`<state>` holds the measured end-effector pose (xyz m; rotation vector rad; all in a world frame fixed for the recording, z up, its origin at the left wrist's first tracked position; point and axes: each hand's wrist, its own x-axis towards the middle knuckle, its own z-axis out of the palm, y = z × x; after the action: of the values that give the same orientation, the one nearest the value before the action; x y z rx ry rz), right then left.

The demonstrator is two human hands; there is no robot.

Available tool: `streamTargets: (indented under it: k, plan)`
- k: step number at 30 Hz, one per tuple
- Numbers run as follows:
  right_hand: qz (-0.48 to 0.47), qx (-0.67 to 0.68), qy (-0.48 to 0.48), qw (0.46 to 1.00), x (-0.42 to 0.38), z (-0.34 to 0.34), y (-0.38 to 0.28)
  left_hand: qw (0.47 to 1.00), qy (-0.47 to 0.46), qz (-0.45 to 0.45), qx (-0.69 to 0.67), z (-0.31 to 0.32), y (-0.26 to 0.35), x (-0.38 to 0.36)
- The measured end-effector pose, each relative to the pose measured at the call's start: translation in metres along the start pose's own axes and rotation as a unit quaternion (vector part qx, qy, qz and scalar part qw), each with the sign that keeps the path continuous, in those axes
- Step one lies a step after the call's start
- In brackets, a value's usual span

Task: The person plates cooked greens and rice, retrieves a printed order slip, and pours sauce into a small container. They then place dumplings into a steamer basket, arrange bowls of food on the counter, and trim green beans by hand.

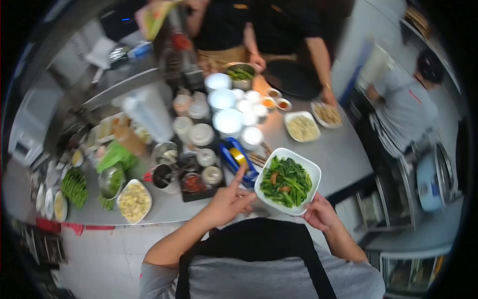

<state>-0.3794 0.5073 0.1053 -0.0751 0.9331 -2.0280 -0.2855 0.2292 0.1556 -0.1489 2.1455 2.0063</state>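
A white square bowl of cooked green vegetables (291, 183) with a few brown pieces is held over the counter's front edge. My right hand (321, 213) grips its lower right corner, thumb at the rim. Beside the bowl's left side is my left hand (230, 199), its index finger stretched out toward a blue and yellow package (239, 155) and its other fingers partly bent. I see nothing held in it. Chopsticks (257, 159) lie between the package and the bowl.
Stacked white bowls (228, 122), sauce dishes (284, 104) and two filled bowls (302, 126) stand on the steel counter (343, 159). Jars (201, 134) and a dish of pale chopped food (134, 201) are left. Two co-workers stand opposite; another person (408, 104) is at right.
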Motion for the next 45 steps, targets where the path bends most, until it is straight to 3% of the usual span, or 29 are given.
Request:
streamTargets:
  k: [5,10,15,20,22,23,27,29,31,33,35,37,39,41,44,45]
  plan:
    - [-0.113,0.0,0.138,0.984,-0.012,-0.11,0.003,0.996,-0.064,-0.009,-0.059,0.007,-0.004,0.008]
    - [-0.14,-0.004,0.208,0.968,0.035,-0.23,-0.034,0.994,-0.007,-0.019,-0.108,0.001,-0.028,-0.018]
    - [-0.19,-0.102,0.252,0.943,0.115,-0.28,-0.11,0.982,0.092,-0.036,-0.16,-0.004,-0.039,-0.048]
    - [-0.157,-0.114,0.309,0.931,0.196,-0.316,-0.156,0.979,0.151,-0.028,-0.133,-0.009,-0.039,-0.07]
    - [-0.134,-0.167,0.399,0.892,0.214,-0.307,-0.165,0.975,0.171,-0.02,-0.144,-0.013,-0.041,-0.077]
    - [-0.118,-0.204,0.468,0.852,0.215,-0.292,-0.17,0.972,0.182,-0.018,-0.149,-0.015,-0.042,-0.081]
    - [-0.259,-0.464,0.406,0.744,0.242,-0.22,-0.189,0.966,0.206,-0.024,-0.152,-0.025,-0.043,-0.101]
    - [-0.366,-0.445,0.268,0.772,0.258,-0.148,-0.184,0.964,0.22,-0.022,-0.149,-0.031,-0.046,-0.112]
    - [-0.4,-0.404,0.135,0.811,0.253,-0.014,-0.156,0.962,0.227,-0.019,-0.153,-0.038,-0.05,-0.123]
    - [-0.368,-0.49,0.086,0.786,0.256,0.075,-0.134,0.958,0.244,-0.001,-0.151,-0.048,-0.057,-0.135]
    - [-0.368,-0.456,-0.056,0.809,0.275,0.139,-0.104,0.955,0.261,0.006,-0.142,-0.059,-0.06,-0.147]
    - [-0.333,-0.535,-0.15,0.762,0.294,0.192,-0.077,0.951,0.282,0.004,-0.126,-0.074,-0.062,-0.162]
    - [-0.295,-0.558,-0.193,0.751,0.33,0.224,-0.052,0.94,0.325,0.0,-0.107,-0.095,-0.062,-0.177]
    - [-0.328,-0.681,-0.155,0.636,0.369,0.249,-0.042,0.926,0.368,0.008,-0.084,-0.115,-0.061,-0.192]
    - [-0.324,-0.889,-0.093,0.309,0.416,0.246,-0.08,0.903,0.425,0.039,-0.05,-0.139,-0.054,-0.208]
    - [-0.268,-0.95,-0.056,0.149,0.43,0.232,-0.1,0.895,0.442,0.035,-0.047,-0.144,-0.054,-0.215]
